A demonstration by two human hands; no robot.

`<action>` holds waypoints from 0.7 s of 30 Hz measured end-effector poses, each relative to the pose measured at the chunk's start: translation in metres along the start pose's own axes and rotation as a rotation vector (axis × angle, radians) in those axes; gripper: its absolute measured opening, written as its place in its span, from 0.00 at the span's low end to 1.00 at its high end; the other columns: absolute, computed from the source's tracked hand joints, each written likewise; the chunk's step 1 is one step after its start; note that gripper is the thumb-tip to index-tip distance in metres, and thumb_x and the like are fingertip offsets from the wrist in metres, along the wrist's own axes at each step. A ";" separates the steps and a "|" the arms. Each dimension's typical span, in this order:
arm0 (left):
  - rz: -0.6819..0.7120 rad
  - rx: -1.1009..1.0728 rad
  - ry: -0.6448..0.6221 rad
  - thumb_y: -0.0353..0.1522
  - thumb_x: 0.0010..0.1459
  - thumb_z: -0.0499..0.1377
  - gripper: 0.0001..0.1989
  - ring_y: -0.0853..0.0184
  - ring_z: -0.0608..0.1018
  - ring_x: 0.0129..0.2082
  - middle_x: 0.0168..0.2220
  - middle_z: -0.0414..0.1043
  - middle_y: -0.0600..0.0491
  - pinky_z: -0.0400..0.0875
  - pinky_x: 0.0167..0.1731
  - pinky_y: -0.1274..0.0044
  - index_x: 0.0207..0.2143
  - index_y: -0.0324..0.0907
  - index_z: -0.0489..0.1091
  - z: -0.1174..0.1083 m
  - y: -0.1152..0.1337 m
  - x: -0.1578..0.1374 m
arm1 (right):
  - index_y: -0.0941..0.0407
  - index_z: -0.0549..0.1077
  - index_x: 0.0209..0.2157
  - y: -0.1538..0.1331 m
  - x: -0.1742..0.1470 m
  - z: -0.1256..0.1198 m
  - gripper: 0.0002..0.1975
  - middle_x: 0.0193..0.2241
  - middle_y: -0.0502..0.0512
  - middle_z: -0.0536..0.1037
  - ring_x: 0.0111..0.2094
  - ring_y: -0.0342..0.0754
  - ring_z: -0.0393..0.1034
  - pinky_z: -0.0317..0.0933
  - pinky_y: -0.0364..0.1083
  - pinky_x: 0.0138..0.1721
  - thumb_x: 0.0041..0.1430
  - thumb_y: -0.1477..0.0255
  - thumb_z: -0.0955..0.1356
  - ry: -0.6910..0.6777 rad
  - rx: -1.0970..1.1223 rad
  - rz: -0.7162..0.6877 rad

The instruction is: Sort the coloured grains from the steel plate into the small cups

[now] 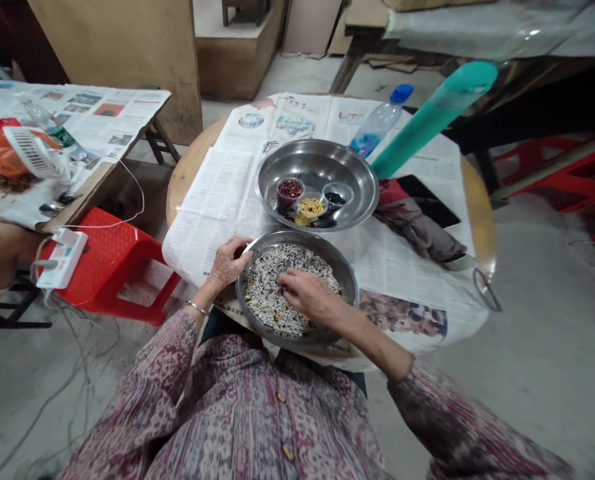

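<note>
Left grip [228, 263] is pinching the basin [346, 275] rim | right grip [311, 298] is resting curled on mixed grains [270, 300], can't tell if pinching | grains likely sliding loosely, stiff rim likely offering best hold

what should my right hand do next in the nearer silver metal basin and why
Perhaps pinch out something yellow: your right hand is at the mixed white, black and yellow grains, and a clear plastic cup in the farther basin holds yellow ones.
</note>
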State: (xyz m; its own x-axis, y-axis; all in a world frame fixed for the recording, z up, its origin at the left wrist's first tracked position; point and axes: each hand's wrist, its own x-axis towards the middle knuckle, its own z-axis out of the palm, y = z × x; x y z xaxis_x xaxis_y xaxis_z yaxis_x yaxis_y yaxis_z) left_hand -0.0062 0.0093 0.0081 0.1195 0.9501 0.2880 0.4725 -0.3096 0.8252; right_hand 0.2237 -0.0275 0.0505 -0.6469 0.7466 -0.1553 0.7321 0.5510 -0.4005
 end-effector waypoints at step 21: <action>-0.007 0.003 0.003 0.29 0.60 0.59 0.09 0.68 0.74 0.34 0.36 0.76 0.52 0.70 0.37 0.77 0.43 0.39 0.76 0.000 0.002 0.001 | 0.56 0.74 0.48 -0.036 0.007 0.013 0.13 0.52 0.61 0.74 0.53 0.56 0.65 0.62 0.55 0.54 0.63 0.71 0.68 0.027 -0.154 -0.347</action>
State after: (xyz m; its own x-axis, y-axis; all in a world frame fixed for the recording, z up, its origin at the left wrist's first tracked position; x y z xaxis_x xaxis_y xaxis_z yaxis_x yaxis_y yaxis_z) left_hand -0.0056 0.0097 0.0098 0.1139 0.9521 0.2837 0.4759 -0.3030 0.8257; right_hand 0.1898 -0.0467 0.0522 -0.8577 0.5141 -0.0093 0.4952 0.8210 -0.2842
